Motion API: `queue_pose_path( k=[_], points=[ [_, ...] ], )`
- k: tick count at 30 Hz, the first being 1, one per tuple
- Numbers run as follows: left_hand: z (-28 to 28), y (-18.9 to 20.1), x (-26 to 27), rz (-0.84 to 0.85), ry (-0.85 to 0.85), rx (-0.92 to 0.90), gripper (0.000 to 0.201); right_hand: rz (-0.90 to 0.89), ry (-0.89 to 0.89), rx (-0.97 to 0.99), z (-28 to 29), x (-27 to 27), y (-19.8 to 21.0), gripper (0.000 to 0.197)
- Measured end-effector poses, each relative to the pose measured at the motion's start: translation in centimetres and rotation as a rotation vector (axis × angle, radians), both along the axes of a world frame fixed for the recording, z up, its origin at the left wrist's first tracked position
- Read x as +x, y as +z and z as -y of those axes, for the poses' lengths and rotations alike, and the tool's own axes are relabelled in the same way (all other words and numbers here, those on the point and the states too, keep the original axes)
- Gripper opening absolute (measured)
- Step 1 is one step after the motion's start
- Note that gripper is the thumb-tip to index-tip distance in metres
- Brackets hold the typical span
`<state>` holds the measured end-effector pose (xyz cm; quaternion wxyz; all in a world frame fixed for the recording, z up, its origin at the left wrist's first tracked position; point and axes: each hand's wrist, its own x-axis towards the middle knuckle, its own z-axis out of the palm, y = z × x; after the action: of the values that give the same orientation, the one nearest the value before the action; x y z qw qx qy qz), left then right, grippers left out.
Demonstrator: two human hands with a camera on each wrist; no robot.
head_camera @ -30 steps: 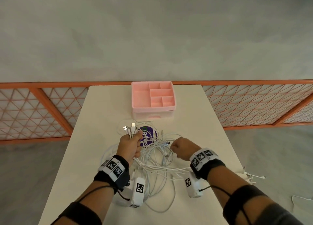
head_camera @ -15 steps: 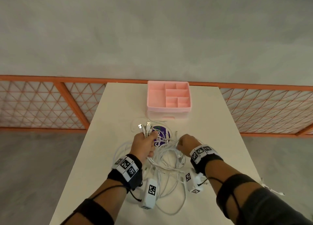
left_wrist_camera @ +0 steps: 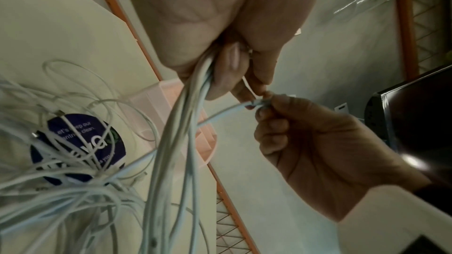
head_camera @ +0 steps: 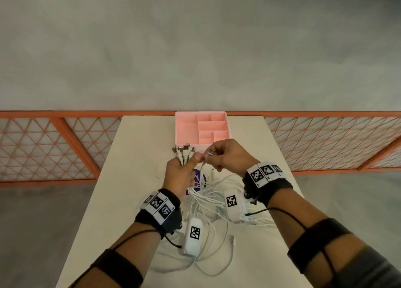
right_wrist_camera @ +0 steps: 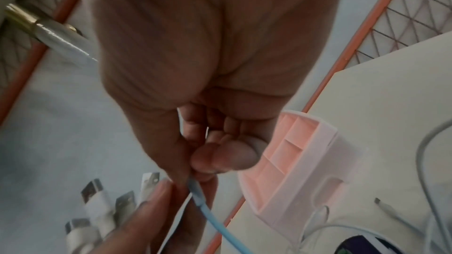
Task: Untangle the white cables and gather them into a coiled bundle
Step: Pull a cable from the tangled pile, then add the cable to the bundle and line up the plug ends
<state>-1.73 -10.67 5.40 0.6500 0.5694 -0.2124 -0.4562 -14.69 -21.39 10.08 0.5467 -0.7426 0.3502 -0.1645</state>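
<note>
Item one, at left: our left hand (head_camera: pixel 181 175), raised above the surface (head_camera: pixel 134 179). It is closed in a fist round a sheaf of cables (left_wrist_camera: pixel 181 142), whose plugs (head_camera: pixel 183 150) fan upward out of the fist while the leads hang down through the palm. We judge the ends are held together like this so that each freed cable stays sorted and the lengths can later be wound as one.

Item two, centre: one more plug (head_camera: pixel 211 152), brought just beside the left thumb. Its lead drops to the heap below. It looks about to be added to the sheaf.

Item three, at right: our right hand (head_camera: pixel 231 155), fingers curled, thumb and forefinger pinching that lead just behind its plug. The remaining fingers are tucked in and hold nothing we can make out.

Item four, below both hands: the loose tangle (head_camera: pixel 208 198), lying in loops on the surface and partly over a round purple sticker (left_wrist_camera: pixel 78 146). Not yet coiled; most of the length is still unsorted.

Item five, behind: a pink tray (head_camera: pixel 201 126) with dividers, at the far edge of the surface. No cable lies in it, as far as we see.
</note>
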Motion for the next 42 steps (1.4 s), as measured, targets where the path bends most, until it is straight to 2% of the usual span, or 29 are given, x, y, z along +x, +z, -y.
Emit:
queue_pose_path(
  k=[5, 9, 14, 17, 20, 22, 24, 25, 28, 30, 33, 36, 39, 42],
  points=[
    [-0.4, 0.3, -0.7, -0.028, -0.056, -0.016, 0.014, 0.144, -0.094, -0.007, -0.2, 0.0, 0.7, 0.009],
    [-0.4, 0.7, -1.2, -0.028, -0.084, -0.020, 0.017, 0.267, -0.195, -0.026, -0.4, 0.4, 0.7, 0.016],
    [-1.1, 0.9, -1.6, 0.019, -0.122, -0.015, 0.019, 0.269, -0.202, -0.050, -2.1, 1.2, -0.7, 0.010],
    [-1.4, 1.1, -1.7, -0.031, -0.059, -0.039, 0.020, 0.305, -0.182, 0.104, -3.5, 1.4, -1.2, 0.015],
    [-1.4, 1.8, -1.7, -0.090, 0.036, -0.089, 0.021, 0.229, -0.095, 0.244, -5.0, 1.3, -2.8, 0.022],
    [-1.5, 1.8, -1.5, -0.061, 0.079, -0.098, 0.019, 0.202, -0.029, 0.317, -5.6, 1.0, -3.7, 0.027],
    [-1.7, 1.5, -1.2, -0.031, 0.109, -0.100, 0.018, 0.159, 0.016, 0.332, -5.6, 0.5, -4.7, 0.020],
    [-1.7, 1.3, -0.9, -0.023, 0.125, -0.102, 0.018, 0.123, 0.028, 0.313, -5.6, 0.2, -5.2, 0.016],
    [-1.7, 1.0, -0.3, 0.029, 0.172, -0.104, 0.022, -0.050, 0.050, 0.149, -5.4, -0.9, -7.1, 0.024],
    [-1.8, 0.9, -0.1, 0.073, 0.198, -0.114, 0.026, -0.168, 0.043, 0.029, -5.1, -1.7, -8.0, 0.020],
    [-2.0, 0.7, -0.3, 0.121, 0.232, -0.116, 0.028, -0.345, 0.077, -0.111, -4.9, -2.2, -8.8, 0.025],
    [-2.0, 0.5, -0.5, 0.133, 0.282, -0.094, 0.031, -0.500, 0.097, -0.146, -4.9, -2.3, -9.4, 0.011],
    [-2.0, 0.1, -0.3, 0.131, 0.346, -0.071, 0.035, -0.515, 0.039, -0.193, -4.9, -2.2, -9.2, 0.007],
    [-2.1, -0.5, 0.2, 0.031, 0.329, -0.061, 0.038, -0.401, -0.188, -0.304, -4.1, -2.0, -7.5, 0.008]
  ],
)
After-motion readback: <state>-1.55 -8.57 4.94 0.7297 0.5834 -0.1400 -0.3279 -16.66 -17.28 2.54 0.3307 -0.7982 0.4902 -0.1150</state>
